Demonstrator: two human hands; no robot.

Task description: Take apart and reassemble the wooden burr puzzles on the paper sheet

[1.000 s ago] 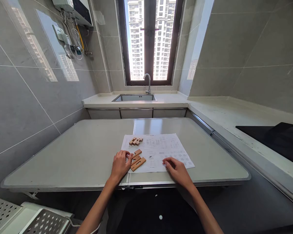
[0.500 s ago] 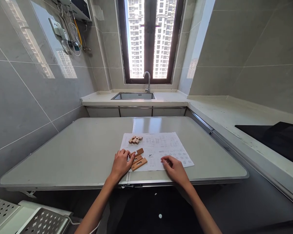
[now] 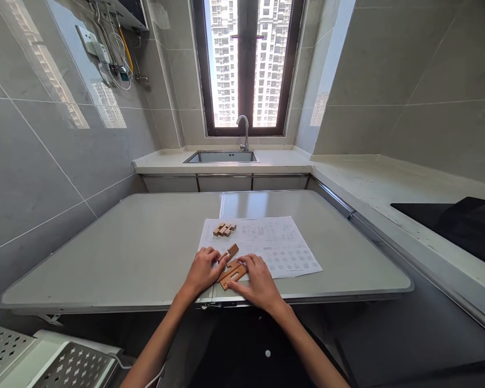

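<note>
Head view shows your right hand (image 3: 258, 281) around the slotted piece (image 3: 228, 279), thumb at its near edge and fingers arched to its far side; whether it grips firmly or merely touches, you cannot tell from here. Your left hand (image 3: 203, 270) is half curled, its fingertips at the left ends of the notched piece (image 3: 229, 269) and the far piece (image 3: 234, 249), and its hold cannot be told either, since the fingers hide the contact. All three lie slantwise, close together, at the near left corner of the sheet (image 3: 286, 242) on the surface (image 3: 105, 248). To handle the slotted piece well, keep your thumb and fingers opposed across its narrow width, clear of the slot, and let your left hand steady its neighbours so that they don't slide along. A light pinch should do, as the wood looks flat and rigid; pressing down could drag the paper. Mind the small blocks (image 3: 222, 230) beyond, well apart from your fingers.
</note>
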